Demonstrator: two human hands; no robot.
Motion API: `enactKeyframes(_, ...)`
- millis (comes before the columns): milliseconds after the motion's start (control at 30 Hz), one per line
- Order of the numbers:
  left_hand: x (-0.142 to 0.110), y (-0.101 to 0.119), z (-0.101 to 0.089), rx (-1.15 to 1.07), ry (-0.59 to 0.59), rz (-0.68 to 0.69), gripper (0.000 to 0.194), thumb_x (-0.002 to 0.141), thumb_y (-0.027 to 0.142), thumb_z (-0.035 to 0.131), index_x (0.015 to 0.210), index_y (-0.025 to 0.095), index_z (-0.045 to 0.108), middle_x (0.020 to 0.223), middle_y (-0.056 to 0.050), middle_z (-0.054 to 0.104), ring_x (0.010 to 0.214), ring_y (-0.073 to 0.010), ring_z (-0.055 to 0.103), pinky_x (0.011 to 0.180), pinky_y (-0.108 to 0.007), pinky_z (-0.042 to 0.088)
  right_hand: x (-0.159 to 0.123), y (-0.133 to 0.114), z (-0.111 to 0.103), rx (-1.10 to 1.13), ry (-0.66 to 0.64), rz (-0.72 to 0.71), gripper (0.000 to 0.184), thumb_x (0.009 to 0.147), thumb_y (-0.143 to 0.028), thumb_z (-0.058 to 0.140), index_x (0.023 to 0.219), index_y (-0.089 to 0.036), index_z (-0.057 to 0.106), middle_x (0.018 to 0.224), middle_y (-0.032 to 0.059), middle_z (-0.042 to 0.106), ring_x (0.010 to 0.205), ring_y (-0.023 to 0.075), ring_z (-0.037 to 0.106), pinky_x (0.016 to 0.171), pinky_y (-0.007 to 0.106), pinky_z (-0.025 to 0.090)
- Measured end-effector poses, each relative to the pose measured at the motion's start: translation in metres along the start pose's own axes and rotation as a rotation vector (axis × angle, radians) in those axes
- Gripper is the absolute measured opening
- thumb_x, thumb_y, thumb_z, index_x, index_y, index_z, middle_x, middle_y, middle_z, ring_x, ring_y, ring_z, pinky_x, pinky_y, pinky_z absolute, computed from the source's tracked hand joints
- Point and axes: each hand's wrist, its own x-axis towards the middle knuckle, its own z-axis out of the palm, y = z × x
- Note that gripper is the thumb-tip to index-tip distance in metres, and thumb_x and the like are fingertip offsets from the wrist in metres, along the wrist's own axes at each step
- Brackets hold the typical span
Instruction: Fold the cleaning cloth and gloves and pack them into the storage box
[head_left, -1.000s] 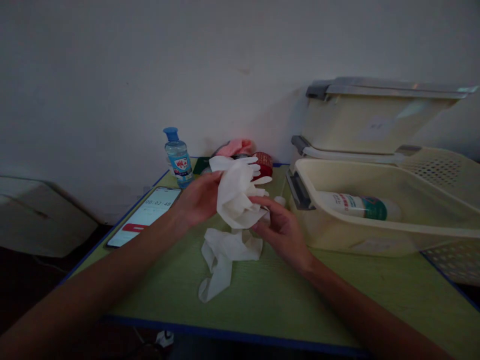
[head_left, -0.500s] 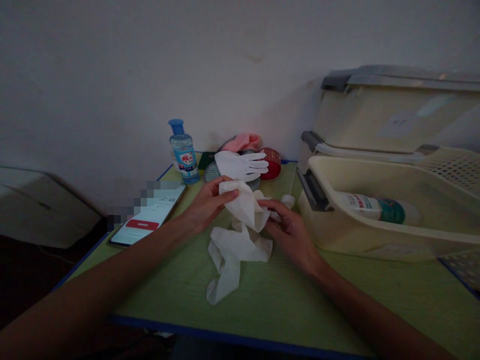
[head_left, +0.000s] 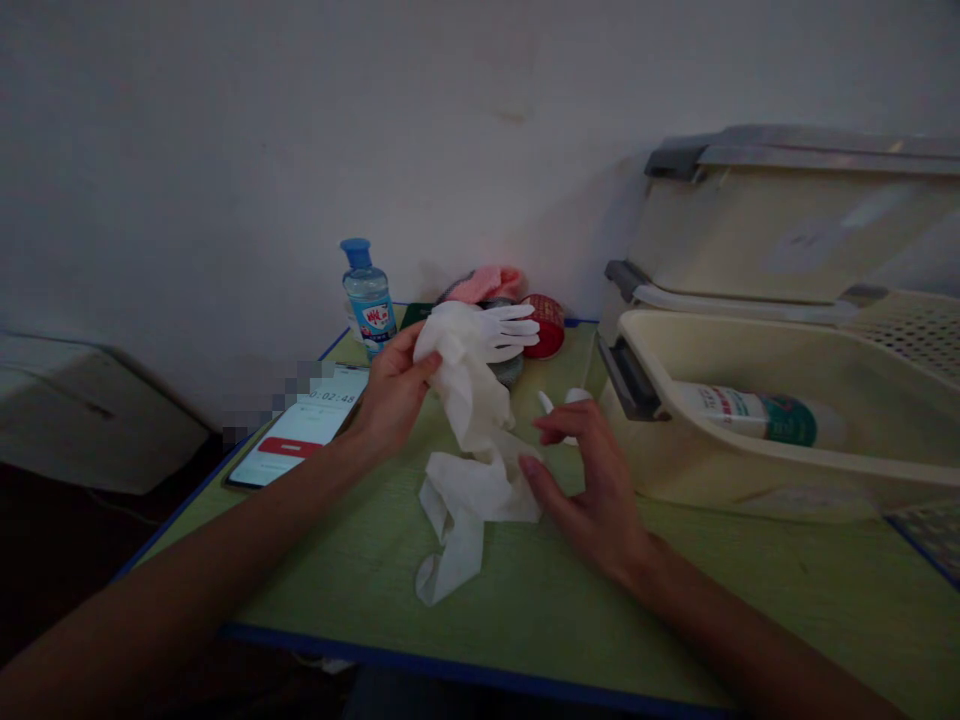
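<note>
A long, crumpled strip of thin white material [head_left: 472, 390], like gauze bandage, hangs from my left hand [head_left: 396, 385]. The left thumb and fingers pinch its bunched upper end. Its lower part trails in loose folds on the green table [head_left: 360, 570]. My right hand [head_left: 589, 490] has thumb and fingers apart, close to the strip's right edge; I cannot tell if the thumb touches it. Just behind the bunched end lies a white glove [head_left: 514, 325], partly covered by it. Near the right fingertips are a white cap-like piece [head_left: 577, 396] and a small white pointed piece [head_left: 545, 401].
On the left lie a phone [head_left: 300, 430] with a timer and an upright blue-capped bottle [head_left: 370, 305]. A pink cloth [head_left: 495, 283] and a red round container [head_left: 545, 327] sit by the wall. Cream bins [head_left: 750, 480] stand at right, one holding a white-and-green bottle [head_left: 787, 420].
My left hand has moved up and left, drawing the bunched end toward the glove. My right hand has let go of the strip, and its fingers have spread.
</note>
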Motion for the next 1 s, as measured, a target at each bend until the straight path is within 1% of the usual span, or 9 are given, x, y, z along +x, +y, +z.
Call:
enactKeyframes(67, 0.003, -0.001, -0.003, 0.064, 0.009, 0.070, 0.037, 0.062, 0.015, 0.067, 0.098, 0.020, 0.060, 0.100, 0.000, 0.065, 0.088, -0.0132, 0.059, 0.079, -0.023, 0.047, -0.002, 0.000, 0.001, 0.005, -0.069, -0.016, 0.014, 0.080, -0.020, 0.054, 0.094, -0.022, 0.048, 0.080, 0.0023, 0.055, 0.074, 0.0158, 0.055, 0.065, 0.030, 0.046)
enactKeyframes(233, 0.013, 0.000, -0.013, 0.166, 0.136, 0.206, 0.036, 0.064, 0.016, 0.063, 0.098, 0.021, 0.054, 0.106, -0.002, 0.062, 0.098, -0.0164, 0.059, 0.082, -0.026, 0.048, -0.007, 0.004, 0.008, 0.061, -0.437, 0.128, 0.018, 0.079, -0.026, 0.060, 0.094, -0.018, 0.055, 0.084, 0.0047, 0.062, 0.075, 0.0158, 0.058, 0.066, 0.029, 0.046)
enactKeyframes(400, 0.016, 0.004, -0.019, 0.225, 0.263, 0.256, 0.051, 0.066, 0.018, 0.063, 0.114, 0.023, 0.047, 0.111, -0.006, 0.060, 0.099, -0.0192, 0.060, 0.084, -0.032, 0.049, 0.001, 0.001, 0.005, 0.205, -0.595, 0.220, 0.007, 0.073, -0.010, 0.056, 0.071, -0.017, 0.054, 0.070, -0.0009, 0.055, 0.064, 0.0111, 0.050, 0.059, 0.023, 0.038)
enactKeyframes(500, 0.014, 0.002, -0.019, 0.332, 0.167, 0.240, 0.064, 0.064, 0.015, 0.064, 0.123, 0.023, 0.042, 0.115, -0.008, 0.058, 0.101, -0.0207, 0.060, 0.087, -0.034, 0.049, 0.008, 0.001, -0.001, 0.460, -0.547, 0.396, 0.004, 0.075, -0.015, 0.051, 0.073, -0.018, 0.050, 0.065, -0.0034, 0.048, 0.058, 0.0093, 0.044, 0.052, 0.021, 0.034)
enactKeyframes(667, 0.002, -0.014, -0.016, 0.587, -0.196, 0.065, 0.074, 0.066, 0.017, 0.063, 0.133, 0.022, 0.033, 0.124, -0.012, 0.052, 0.099, -0.0231, 0.060, 0.085, -0.041, 0.051, 0.015, 0.004, -0.009, 0.899, -0.337, 0.679, 0.020, 0.070, -0.031, 0.060, 0.075, -0.023, 0.044, 0.065, -0.0045, 0.047, 0.054, 0.0097, 0.045, 0.048, 0.021, 0.036)
enactKeyframes(733, -0.004, -0.020, -0.016, 0.794, -0.243, 0.146, 0.071, 0.065, 0.014, 0.062, 0.131, 0.019, 0.038, 0.128, -0.013, 0.047, 0.109, -0.0251, 0.054, 0.095, -0.046, 0.044, 0.017, 0.005, -0.011, 1.000, -0.215, 0.740, 0.023, 0.067, -0.030, 0.064, 0.075, -0.023, 0.043, 0.067, -0.0040, 0.050, 0.057, 0.0104, 0.049, 0.051, 0.022, 0.040)
enactKeyframes(833, -0.012, -0.019, -0.013, 1.002, -0.208, 0.417, 0.058, 0.066, 0.009, 0.059, 0.122, 0.015, 0.048, 0.127, -0.014, 0.045, 0.121, -0.0254, 0.044, 0.105, -0.044, 0.034, 0.019, 0.005, -0.013, 1.145, -0.099, 0.778, 0.024, 0.065, -0.025, 0.068, 0.075, -0.024, 0.047, 0.077, -0.0029, 0.057, 0.067, 0.0119, 0.056, 0.062, 0.025, 0.047)
enactKeyframes(933, -0.017, -0.012, -0.008, 0.949, -0.228, 0.589, 0.036, 0.070, 0.010, 0.056, 0.105, 0.015, 0.056, 0.110, -0.010, 0.055, 0.107, -0.0216, 0.052, 0.095, -0.038, 0.042, 0.018, 0.004, -0.013, 1.274, -0.063, 0.768, 0.022, 0.065, -0.021, 0.069, 0.079, -0.025, 0.052, 0.084, -0.0034, 0.061, 0.077, 0.0120, 0.058, 0.071, 0.025, 0.049)
enactKeyframes(1000, -0.020, -0.007, -0.005, 0.825, -0.335, 0.620, 0.024, 0.072, 0.011, 0.053, 0.095, 0.016, 0.057, 0.096, -0.006, 0.059, 0.094, -0.0188, 0.056, 0.085, -0.034, 0.047, 0.017, 0.004, -0.012, 1.334, -0.065, 0.759, 0.023, 0.067, -0.020, 0.068, 0.084, -0.026, 0.055, 0.085, -0.0040, 0.062, 0.077, 0.0113, 0.059, 0.073, 0.025, 0.049)
